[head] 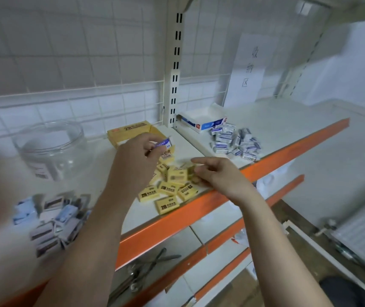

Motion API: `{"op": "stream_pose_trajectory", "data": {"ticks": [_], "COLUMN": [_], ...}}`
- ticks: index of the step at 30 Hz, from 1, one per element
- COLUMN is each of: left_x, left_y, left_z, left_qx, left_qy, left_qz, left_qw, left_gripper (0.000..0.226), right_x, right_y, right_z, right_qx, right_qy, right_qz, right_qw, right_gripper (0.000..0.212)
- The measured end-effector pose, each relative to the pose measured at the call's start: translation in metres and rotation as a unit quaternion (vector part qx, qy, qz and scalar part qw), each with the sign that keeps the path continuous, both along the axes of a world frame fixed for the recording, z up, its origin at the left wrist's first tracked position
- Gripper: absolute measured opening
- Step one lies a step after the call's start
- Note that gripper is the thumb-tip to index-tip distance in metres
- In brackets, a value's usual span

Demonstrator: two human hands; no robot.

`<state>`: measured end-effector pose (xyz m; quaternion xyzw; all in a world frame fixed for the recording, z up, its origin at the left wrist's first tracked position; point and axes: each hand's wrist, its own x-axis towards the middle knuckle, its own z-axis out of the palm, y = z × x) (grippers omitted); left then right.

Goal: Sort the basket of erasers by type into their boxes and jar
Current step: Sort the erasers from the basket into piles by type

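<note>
Over the heap of yellow rectangular erasers (168, 188) on the white shelf (272, 129), the left hand (137, 156) pinches a blue-sleeved white eraser (163, 144), while the right hand (215, 173) curls onto the heap, its grip unclear.

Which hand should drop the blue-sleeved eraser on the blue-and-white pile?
Left. The left hand already pinches the blue-sleeved white eraser. The right hand is closer to the blue-and-white eraser pile, but its fingers are busy in the yellow eraser pile.
</note>
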<state>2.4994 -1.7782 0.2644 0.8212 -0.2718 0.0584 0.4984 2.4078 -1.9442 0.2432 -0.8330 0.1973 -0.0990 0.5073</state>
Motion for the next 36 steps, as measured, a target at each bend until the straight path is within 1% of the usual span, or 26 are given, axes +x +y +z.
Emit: {"op": "stream_pose_trajectory", "data": {"ticks": [1,2,3,4,6,8,9,12,13,16,18,21,23,25,28,30,33,35,36], "left_x": [0.003,0.005,0.007,0.009,0.013,0.019,0.023,0.033,0.037,0.045,0.047,0.045,0.046,0.049,0.054,0.056,0.056,0.056,0.054], "left_y": [-0.005,-0.012,-0.021,-0.033,-0.061,-0.095,-0.113,-0.164,-0.178,-0.209,-0.22,-0.228,-0.229,-0.228,-0.216,-0.199,-0.157,-0.115,-0.088], "left_z": [0.003,0.006,0.009,0.013,0.018,0.022,0.022,0.017,0.014,-0.001,-0.015,-0.037,-0.041,-0.035,-0.013,0.004,0.036,0.056,0.064], "left_qx": [-0.003,-0.006,-0.01,-0.013,-0.012,0.001,0.01,0.052,0.065,0.098,0.14,0.239,0.294,0.352,0.421,0.432,0.463,0.445,0.417], "left_qy": [0.003,0.005,0.007,0.007,0.005,0.002,0.004,0.003,0.001,-0.014,-0.025,-0.066,-0.1,-0.104,-0.081,-0.071,-0.075,-0.072,-0.069], "left_qz": [-0.002,-0.009,-0.021,-0.036,-0.071,-0.107,-0.123,-0.153,-0.154,-0.136,-0.134,-0.179,-0.196,-0.219,-0.253,-0.257,-0.241,-0.214,-0.196], "left_qw": [1.0,1.0,1.0,0.999,0.997,0.994,0.992,0.987,0.986,0.986,0.981,0.952,0.93,0.904,0.867,0.861,0.85,0.867,0.885], "left_gripper": [0.009,0.009,0.01,0.01,0.009,0.013,0.014,0.014,0.014,0.017,0.027,0.047,0.052,0.055,0.063,0.067,0.058,0.054,0.053], "right_x": [0.002,0.001,-0.002,-0.007,-0.016,-0.02,-0.022,-0.026,-0.025,-0.024,-0.024,-0.026,-0.027,-0.028,-0.029,-0.029,-0.023,-0.011,-0.004], "right_y": [-0.004,-0.011,-0.021,-0.031,-0.056,-0.075,-0.081,-0.083,-0.082,-0.082,-0.085,-0.089,-0.089,-0.089,-0.088,-0.085,-0.072,-0.057,-0.046], "right_z": [-0.003,-0.005,-0.007,-0.009,-0.015,-0.029,-0.039,-0.073,-0.082,-0.088,-0.086,-0.088,-0.087,-0.084,-0.08,-0.072,-0.051,-0.036,-0.026], "right_qx": [-0.039,-0.099,-0.155,-0.191,-0.217,-0.237,-0.24,-0.232,-0.22,-0.177,-0.165,-0.158,-0.144,-0.134,-0.133,-0.131,-0.121,-0.108,-0.103], "right_qy": [-0.021,-0.05,-0.083,-0.108,-0.114,-0.107,-0.12,-0.177,-0.2,-0.249,-0.25,-0.246,-0.236,-0.227,-0.222,-0.214,-0.149,-0.141,-0.152], "right_qz": [-0.03,-0.085,-0.145,-0.195,-0.255,-0.269,-0.261,-0.226,-0.226,-0.242,-0.234,-0.213,-0.208,-0.206,-0.198,-0.196,-0.24,-0.278,-0.282], "right_qw": [0.999,0.99,0.974,0.956,0.935,0.927,0.927,0.929,0.928,0.921,0.925,0.932,0.938,0.942,0.945,0.948,0.952,0.944,0.942], "right_gripper": [0.027,0.026,0.025,0.025,0.026,0.022,0.022,0.035,0.036,0.027,0.023,0.023,0.023,0.022,0.021,0.021,0.024,0.027,0.027]}}
